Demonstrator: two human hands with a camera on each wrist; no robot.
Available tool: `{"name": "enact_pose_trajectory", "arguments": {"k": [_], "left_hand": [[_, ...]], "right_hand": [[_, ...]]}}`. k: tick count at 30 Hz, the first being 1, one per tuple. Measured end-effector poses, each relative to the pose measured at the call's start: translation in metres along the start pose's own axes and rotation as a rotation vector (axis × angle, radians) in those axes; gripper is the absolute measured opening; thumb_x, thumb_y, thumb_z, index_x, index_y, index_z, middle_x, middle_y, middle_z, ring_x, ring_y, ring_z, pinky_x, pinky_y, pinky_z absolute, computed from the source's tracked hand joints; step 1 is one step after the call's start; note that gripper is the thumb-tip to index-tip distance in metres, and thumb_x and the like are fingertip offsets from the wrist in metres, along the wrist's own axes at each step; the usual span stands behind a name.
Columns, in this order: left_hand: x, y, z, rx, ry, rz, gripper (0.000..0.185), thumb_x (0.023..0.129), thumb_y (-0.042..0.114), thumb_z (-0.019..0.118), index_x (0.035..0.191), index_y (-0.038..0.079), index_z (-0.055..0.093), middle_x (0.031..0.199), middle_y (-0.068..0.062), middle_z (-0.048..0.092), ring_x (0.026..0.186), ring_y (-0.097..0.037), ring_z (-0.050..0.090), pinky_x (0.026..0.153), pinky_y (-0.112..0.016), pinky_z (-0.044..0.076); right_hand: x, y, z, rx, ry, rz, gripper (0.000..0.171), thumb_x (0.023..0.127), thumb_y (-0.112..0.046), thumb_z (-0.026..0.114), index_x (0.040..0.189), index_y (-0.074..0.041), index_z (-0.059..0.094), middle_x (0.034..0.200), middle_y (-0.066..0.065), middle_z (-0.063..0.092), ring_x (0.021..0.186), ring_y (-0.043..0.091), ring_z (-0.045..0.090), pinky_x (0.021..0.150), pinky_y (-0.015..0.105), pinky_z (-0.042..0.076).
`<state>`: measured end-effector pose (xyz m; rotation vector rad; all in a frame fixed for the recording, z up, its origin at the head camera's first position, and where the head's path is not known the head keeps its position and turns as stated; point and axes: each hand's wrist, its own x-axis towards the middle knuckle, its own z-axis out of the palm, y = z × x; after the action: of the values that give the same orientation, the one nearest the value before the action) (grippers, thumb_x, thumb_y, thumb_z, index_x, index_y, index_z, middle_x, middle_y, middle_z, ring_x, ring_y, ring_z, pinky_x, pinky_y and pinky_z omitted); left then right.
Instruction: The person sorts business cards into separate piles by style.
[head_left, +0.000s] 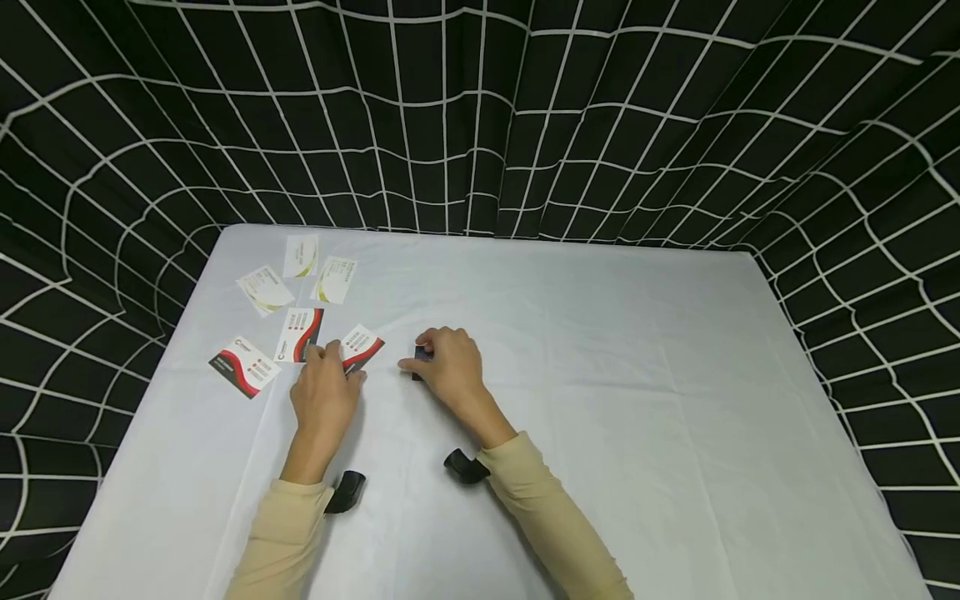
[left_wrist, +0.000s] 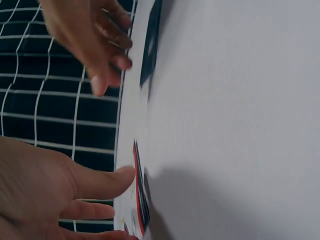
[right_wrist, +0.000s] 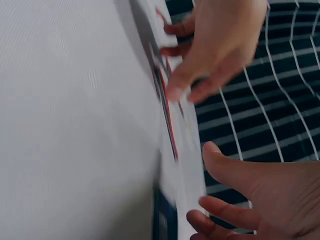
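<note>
On the white table lies a red, white and black business card (head_left: 361,342), with my left hand (head_left: 324,398) right at its near edge. The thumb tip meets that card (left_wrist: 141,192) in the left wrist view, fingers extended and loosely spread. Further right, my right hand (head_left: 453,367) hovers over a dark blue card (head_left: 417,377), partly covering it in the head view. Its thumb and fingers stand apart from the dark card (right_wrist: 164,217) in the right wrist view, holding nothing.
Two more red-and-black cards, one upright (head_left: 298,332) and one tilted (head_left: 244,367), lie left of my left hand. Behind them are three white cards with yellow-green curves (head_left: 334,279). A black curtain with a white grid (head_left: 450,125) borders the table.
</note>
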<state>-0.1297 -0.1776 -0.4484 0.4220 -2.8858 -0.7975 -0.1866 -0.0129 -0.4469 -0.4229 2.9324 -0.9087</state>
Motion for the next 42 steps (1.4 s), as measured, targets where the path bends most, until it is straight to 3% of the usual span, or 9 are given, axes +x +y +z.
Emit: {"name": "enact_pose_trajectory", "arguments": {"k": [4, 9, 15, 19, 23, 30, 35, 39, 42], "left_hand": [[0.001, -0.01, -0.003, 0.011, 0.014, -0.013, 0.054, 0.084, 0.004, 0.074, 0.131, -0.008, 0.052, 0.12, -0.033, 0.055, 0.098, -0.054, 0.06, 0.072, -0.064, 0.046], [0.001, -0.016, 0.001, 0.011, 0.053, 0.018, 0.051, 0.081, 0.001, 0.075, 0.127, -0.006, 0.057, 0.117, -0.03, 0.061, 0.093, -0.054, 0.062, 0.068, -0.064, 0.047], [0.001, -0.021, 0.003, -0.019, 0.101, 0.03, 0.053, 0.074, -0.001, 0.08, 0.123, -0.002, 0.061, 0.114, -0.027, 0.062, 0.092, -0.053, 0.062, 0.067, -0.062, 0.046], [0.002, -0.023, 0.003, -0.063, 0.118, 0.061, 0.057, 0.07, -0.005, 0.081, 0.123, -0.004, 0.061, 0.115, -0.026, 0.059, 0.104, -0.047, 0.054, 0.075, -0.058, 0.045], [0.001, -0.025, 0.004, -0.116, 0.134, 0.091, 0.057, 0.068, -0.009, 0.08, 0.122, -0.008, 0.061, 0.115, -0.028, 0.055, 0.103, -0.042, 0.045, 0.083, -0.053, 0.04], [0.001, -0.028, 0.008, -0.184, 0.195, 0.103, 0.052, 0.068, -0.016, 0.076, 0.118, -0.011, 0.063, 0.111, -0.028, 0.054, 0.102, -0.043, 0.045, 0.085, -0.053, 0.039], [0.004, -0.029, 0.007, -0.324, 0.193, 0.075, 0.042, 0.075, -0.017, 0.071, 0.115, -0.009, 0.064, 0.107, -0.027, 0.055, 0.093, -0.041, 0.056, 0.078, -0.047, 0.043], [0.007, -0.03, 0.003, -0.549, 0.102, -0.054, 0.037, 0.082, -0.009, 0.07, 0.119, -0.005, 0.064, 0.108, -0.022, 0.06, 0.076, -0.015, 0.059, 0.064, -0.022, 0.044], [0.008, -0.029, 0.001, -0.753, 0.049, -0.179, 0.033, 0.087, -0.005, 0.069, 0.119, -0.005, 0.064, 0.108, -0.019, 0.063, 0.067, 0.001, 0.057, 0.058, -0.011, 0.043]], "right_hand": [[0.007, -0.024, 0.02, -0.062, -0.041, -0.059, 0.056, 0.075, -0.043, 0.083, 0.116, -0.007, 0.07, 0.104, 0.008, 0.068, 0.094, 0.025, 0.061, 0.078, 0.034, 0.048], [0.015, -0.044, 0.043, -0.169, -0.052, -0.099, 0.077, 0.072, -0.046, 0.083, 0.131, -0.002, 0.058, 0.117, 0.012, 0.061, 0.104, 0.025, 0.055, 0.086, 0.034, 0.047], [0.021, -0.054, 0.054, -0.242, -0.047, -0.124, 0.079, 0.07, -0.047, 0.083, 0.128, 0.0, 0.059, 0.115, 0.012, 0.058, 0.102, 0.023, 0.052, 0.084, 0.032, 0.046], [0.024, -0.053, 0.056, -0.192, -0.028, -0.125, 0.074, 0.069, -0.043, 0.086, 0.124, 0.0, 0.063, 0.112, 0.012, 0.06, 0.099, 0.024, 0.052, 0.084, 0.033, 0.046], [0.028, -0.05, 0.057, -0.046, 0.0, -0.079, 0.062, 0.071, -0.033, 0.087, 0.119, -0.001, 0.065, 0.106, 0.011, 0.062, 0.096, 0.023, 0.057, 0.081, 0.032, 0.048], [0.028, -0.045, 0.051, 0.137, 0.069, -0.024, 0.032, 0.078, -0.018, 0.083, 0.103, -0.003, 0.07, 0.084, 0.004, 0.066, 0.07, 0.014, 0.061, 0.062, 0.025, 0.046], [0.026, -0.043, 0.044, 0.222, 0.078, -0.01, 0.022, 0.079, -0.011, 0.081, 0.097, -0.004, 0.071, 0.079, 0.001, 0.067, 0.068, 0.009, 0.059, 0.062, 0.021, 0.044], [0.024, -0.037, 0.036, 0.281, 0.089, 0.003, 0.021, 0.079, -0.009, 0.081, 0.096, -0.003, 0.071, 0.077, 0.001, 0.066, 0.066, 0.008, 0.056, 0.062, 0.021, 0.043], [0.022, -0.029, 0.028, 0.355, 0.072, 0.025, 0.021, 0.081, -0.009, 0.079, 0.098, -0.001, 0.071, 0.077, 0.002, 0.065, 0.063, 0.006, 0.055, 0.059, 0.019, 0.043]]}}
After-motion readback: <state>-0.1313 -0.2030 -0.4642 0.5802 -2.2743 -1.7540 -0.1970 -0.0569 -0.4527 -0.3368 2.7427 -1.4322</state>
